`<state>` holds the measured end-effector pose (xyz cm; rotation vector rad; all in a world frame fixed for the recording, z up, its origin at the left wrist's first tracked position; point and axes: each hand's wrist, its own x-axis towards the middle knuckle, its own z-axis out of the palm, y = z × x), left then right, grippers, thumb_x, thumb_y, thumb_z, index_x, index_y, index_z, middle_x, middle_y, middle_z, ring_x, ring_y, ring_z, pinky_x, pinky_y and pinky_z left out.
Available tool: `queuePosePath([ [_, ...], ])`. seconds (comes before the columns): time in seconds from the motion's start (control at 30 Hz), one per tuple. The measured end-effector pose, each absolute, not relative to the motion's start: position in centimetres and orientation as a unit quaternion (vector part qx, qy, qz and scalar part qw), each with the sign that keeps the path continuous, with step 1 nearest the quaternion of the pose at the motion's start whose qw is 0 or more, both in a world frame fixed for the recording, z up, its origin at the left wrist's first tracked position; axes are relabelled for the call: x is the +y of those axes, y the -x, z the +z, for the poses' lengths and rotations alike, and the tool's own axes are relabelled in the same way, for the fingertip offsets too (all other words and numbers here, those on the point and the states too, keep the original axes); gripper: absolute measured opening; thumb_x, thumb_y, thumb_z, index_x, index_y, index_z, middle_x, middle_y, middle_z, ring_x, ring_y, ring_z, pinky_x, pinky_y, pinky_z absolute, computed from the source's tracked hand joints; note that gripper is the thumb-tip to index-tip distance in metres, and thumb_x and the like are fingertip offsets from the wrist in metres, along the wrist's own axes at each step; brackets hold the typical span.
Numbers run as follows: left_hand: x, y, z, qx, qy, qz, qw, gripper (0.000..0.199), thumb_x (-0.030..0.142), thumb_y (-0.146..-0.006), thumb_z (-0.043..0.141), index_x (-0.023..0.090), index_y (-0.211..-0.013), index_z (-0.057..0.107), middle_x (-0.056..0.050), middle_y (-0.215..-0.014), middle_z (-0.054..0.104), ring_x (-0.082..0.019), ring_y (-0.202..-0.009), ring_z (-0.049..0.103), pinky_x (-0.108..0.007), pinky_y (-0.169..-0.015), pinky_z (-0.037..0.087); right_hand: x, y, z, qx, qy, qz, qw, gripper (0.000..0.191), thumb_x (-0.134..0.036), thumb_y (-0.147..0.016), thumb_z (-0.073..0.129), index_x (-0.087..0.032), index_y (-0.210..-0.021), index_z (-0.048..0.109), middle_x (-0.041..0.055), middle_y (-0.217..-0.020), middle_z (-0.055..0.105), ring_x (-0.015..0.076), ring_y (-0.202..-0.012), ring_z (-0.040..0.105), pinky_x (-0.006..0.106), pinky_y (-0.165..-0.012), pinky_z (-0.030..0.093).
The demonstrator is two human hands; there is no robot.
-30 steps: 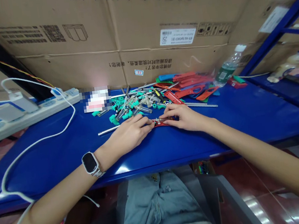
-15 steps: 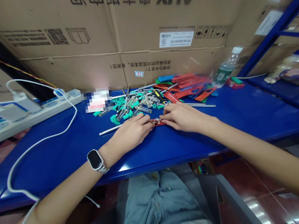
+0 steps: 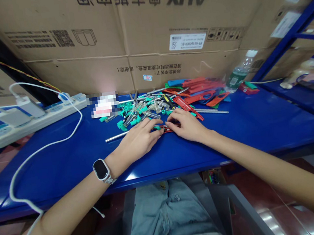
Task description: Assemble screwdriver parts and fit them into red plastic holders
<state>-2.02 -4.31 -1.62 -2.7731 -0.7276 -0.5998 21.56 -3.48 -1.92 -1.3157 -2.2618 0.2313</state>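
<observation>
A small red plastic part (image 3: 168, 130) with light bits in it lies on the blue table between my hands. My left hand (image 3: 142, 136), with a watch on the wrist, closes its fingers on the part's left end, and a bit of green plastic (image 3: 157, 127) shows at the fingertips. My right hand (image 3: 188, 126) bends over the right end, its thumb and fingers closed at the part. Whether it also pinches something small is hidden. Just beyond the hands lies a heap of green and clear plastic pieces (image 3: 137, 119) with a yellow-black screwdriver (image 3: 168, 101).
Red plastic handles (image 3: 200, 95) are piled at the back right, near a plastic bottle (image 3: 239, 74). A metal rod (image 3: 117, 136) lies left of my hands. A white power strip (image 3: 0, 136) and cable (image 3: 42, 146) occupy the left side. A cardboard box (image 3: 133, 28) stands behind.
My right hand's fingers have drawn in more steeply over the red part. Green plastic now shows by my left fingertips. A red strip shows more fully behind my right hand.
</observation>
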Motion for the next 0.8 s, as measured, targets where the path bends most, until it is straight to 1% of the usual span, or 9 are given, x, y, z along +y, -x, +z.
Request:
queuePosePath([
  [0.13, -4.3, 2.18, -1.91, -0.239, 0.946, -0.192, 0.108, 0.033, 0.025, -0.109, 0.044, 0.016, -0.122, 0.073, -0.01, -0.121, 0.073, -0.025, -0.102, 0.061, -0.039, -0.084, 0.054, -3.51, -21.55, -1.9, -0.835, 0.489, 0.089, 0.238, 0.012, -0.029, -0.1, 0.061, -0.019, -0.096, 0.068, 0.006, -0.096, 0.064, 0.0201, -0.086, 0.06, 0.035, -0.08, 0.044],
  [0.27, -4.19, 2.16, -2.04, -0.235, 0.948, -0.19, 0.102, 0.034, 0.025, -0.109, 0.043, 0.016, -0.122, 0.072, -0.01, -0.122, 0.073, -0.025, -0.101, 0.061, -0.04, -0.086, 0.055, -3.56, -21.49, -1.78, -0.833, 0.496, 0.096, 0.226, 0.013, -0.028, -0.1, 0.059, -0.019, -0.092, 0.065, 0.0055, -0.094, 0.063, 0.0198, -0.085, 0.058, 0.033, -0.078, 0.042],
  [0.37, -4.12, 2.16, -2.04, -0.238, 0.948, -0.199, 0.07, 0.032, 0.025, -0.108, 0.043, 0.016, -0.117, 0.072, -0.011, -0.124, 0.07, -0.025, -0.104, 0.061, -0.042, -0.09, 0.056, -3.58, -21.35, -1.66, -0.837, 0.493, 0.098, 0.214, 0.015, -0.027, -0.101, 0.057, -0.02, -0.089, 0.062, 0.0051, -0.091, 0.063, 0.0204, -0.086, 0.058, 0.033, -0.078, 0.04],
  [0.43, -4.1, 2.26, -2.05, -0.245, 0.946, -0.208, 0.051, 0.03, 0.025, -0.108, 0.044, 0.016, -0.114, 0.072, -0.013, -0.13, 0.066, -0.026, -0.108, 0.062, -0.043, -0.092, 0.057, -3.61, -21.27, -1.62, -0.84, 0.49, 0.098, 0.212, 0.014, -0.027, -0.101, 0.056, -0.02, -0.089, 0.061, 0.0048, -0.091, 0.063, 0.0205, -0.087, 0.058, 0.033, -0.079, 0.039],
  [0.5, -4.1, 2.42, -2.1, -0.252, 0.942, -0.216, 0.044, 0.03, 0.027, -0.108, 0.046, 0.016, -0.113, 0.073, -0.015, -0.137, 0.06, -0.027, -0.112, 0.061, -0.043, -0.091, 0.057, -3.65, -21.23, -1.61, -0.841, 0.489, 0.094, 0.211, 0.014, -0.026, -0.101, 0.055, -0.02, -0.09, 0.06, 0.0047, -0.092, 0.063, 0.0205, -0.088, 0.057, 0.033, -0.08, 0.038],
  [0.53, -4.12, 2.5, -2.14, -0.256, 0.941, -0.219, 0.043, 0.03, 0.028, -0.108, 0.046, 0.017, -0.114, 0.073, -0.016, -0.138, 0.059, -0.027, -0.112, 0.061, -0.043, -0.09, 0.058, -3.68, -21.21, -1.61, -0.842, 0.489, 0.091, 0.211, 0.014, -0.026, -0.102, 0.055, -0.02, -0.09, 0.06, 0.0047, -0.092, 0.063, 0.0205, -0.088, 0.057, 0.033, -0.08, 0.037],
  [0.63, -4.2, 2.64, -2.14, -0.258, 0.941, -0.216, 0.042, 0.031, 0.028, -0.108, 0.045, 0.019, -0.12, 0.072, -0.013, -0.129, 0.064, -0.026, -0.108, 0.062, -0.041, -0.087, 0.057, -3.78, -21.19, -1.59, -0.844, 0.486, 0.085, 0.21, 0.015, -0.026, -0.102, 0.054, -0.02, -0.09, 0.059, 0.0046, -0.092, 0.064, 0.0203, -0.088, 0.057, 0.033, -0.08, 0.037],
  [0.7, -4.28, 2.65, -1.98, -0.254, 0.943, -0.212, 0.047, 0.032, 0.028, -0.108, 0.044, 0.02, -0.125, 0.07, -0.011, -0.125, 0.067, -0.026, -0.106, 0.062, -0.041, -0.089, 0.056, -3.83, -21.18, -1.59, -0.845, 0.485, 0.082, 0.212, 0.014, -0.025, -0.102, 0.054, -0.02, -0.09, 0.059, 0.0045, -0.093, 0.064, 0.0202, -0.089, 0.057, 0.033, -0.08, 0.036],
  [0.8, -4.29, 2.71, -1.5, -0.269, 0.938, -0.212, 0.047, 0.033, 0.029, -0.108, 0.044, 0.016, -0.129, 0.066, -0.011, -0.119, 0.071, -0.025, -0.105, 0.062, -0.04, -0.09, 0.055, -3.87, -21.18, -1.62, -0.845, 0.483, 0.077, 0.217, 0.014, -0.025, -0.102, 0.054, -0.02, -0.089, 0.058, 0.0044, -0.093, 0.064, 0.0206, -0.09, 0.058, 0.034, -0.081, 0.037],
])
